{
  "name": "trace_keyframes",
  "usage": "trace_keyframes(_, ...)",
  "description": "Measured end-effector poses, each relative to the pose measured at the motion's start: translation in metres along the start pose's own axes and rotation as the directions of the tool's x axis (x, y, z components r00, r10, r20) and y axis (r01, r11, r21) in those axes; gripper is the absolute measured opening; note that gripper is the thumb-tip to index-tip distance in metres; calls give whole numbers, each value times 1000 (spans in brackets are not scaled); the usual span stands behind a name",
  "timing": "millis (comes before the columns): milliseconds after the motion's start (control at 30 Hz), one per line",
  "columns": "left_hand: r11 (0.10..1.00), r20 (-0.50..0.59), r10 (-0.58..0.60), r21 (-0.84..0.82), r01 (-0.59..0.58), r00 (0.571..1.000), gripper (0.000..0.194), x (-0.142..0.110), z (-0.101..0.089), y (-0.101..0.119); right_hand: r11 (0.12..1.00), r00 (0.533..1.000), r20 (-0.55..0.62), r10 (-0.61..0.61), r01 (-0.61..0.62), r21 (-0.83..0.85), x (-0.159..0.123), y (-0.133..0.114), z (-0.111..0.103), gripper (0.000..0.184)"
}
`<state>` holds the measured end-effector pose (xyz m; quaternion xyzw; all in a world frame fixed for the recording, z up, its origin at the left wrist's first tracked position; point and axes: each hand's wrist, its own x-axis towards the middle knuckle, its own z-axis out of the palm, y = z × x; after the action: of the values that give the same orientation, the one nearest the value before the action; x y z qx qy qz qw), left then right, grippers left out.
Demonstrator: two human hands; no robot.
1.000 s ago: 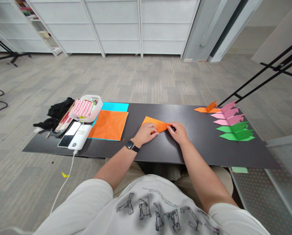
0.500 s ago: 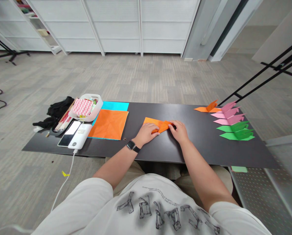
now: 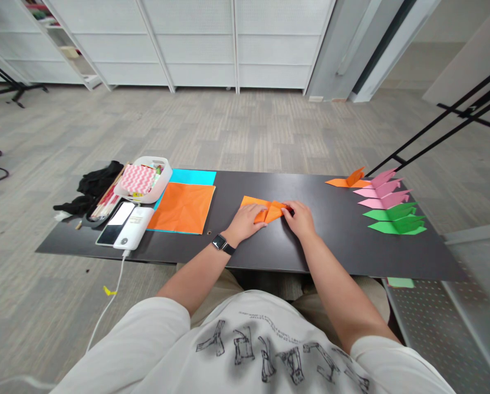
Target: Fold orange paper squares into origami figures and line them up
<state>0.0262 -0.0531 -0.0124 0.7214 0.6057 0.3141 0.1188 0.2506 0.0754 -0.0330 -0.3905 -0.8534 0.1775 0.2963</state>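
A partly folded piece of orange origami paper (image 3: 274, 211) lies on the dark table in front of me. My left hand (image 3: 245, 221), with a watch on its wrist, holds down the left part of the paper, fingers curled over it. At the right end, my right hand (image 3: 300, 220) pinches the narrow tip between thumb and fingers. Part of the paper is hidden under both hands. To the left lies a stack of square orange paper (image 3: 184, 209), with blue paper (image 3: 194, 177) beneath it.
Folded paper birds stand at the table's right: an orange one (image 3: 349, 180), several pink and green ones (image 3: 397, 225). On the left are a white basket (image 3: 165, 178), a phone (image 3: 114, 225), a white power bank (image 3: 134, 229) with a cable, and black cloth (image 3: 99, 179).
A flap near the middle of the orange paper now sits more open, showing a clear crease between my hands. Both hands have stayed almost in place.
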Motion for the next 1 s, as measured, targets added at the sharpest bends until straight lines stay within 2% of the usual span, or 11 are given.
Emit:
trace_keyframes(200, 999, 34, 48, 24, -49, 998, 31, 0, -3, 4, 1000, 1000, -18, 22, -22, -2, 1, 0, 2, 26)
trace_keyframes(467, 996, 24, -4, 89, 1, 1000, 19, 1, 4, 10, 999, 999, -35, 10, -12, -47, 4, -3, 4, 27)
trace_keyframes(1000, 980, 98, 53, 187, -71, 994, 28, 2, 12, 6, 983, 1000, -24, -5, 1, -183, 9, -9, 7, 27)
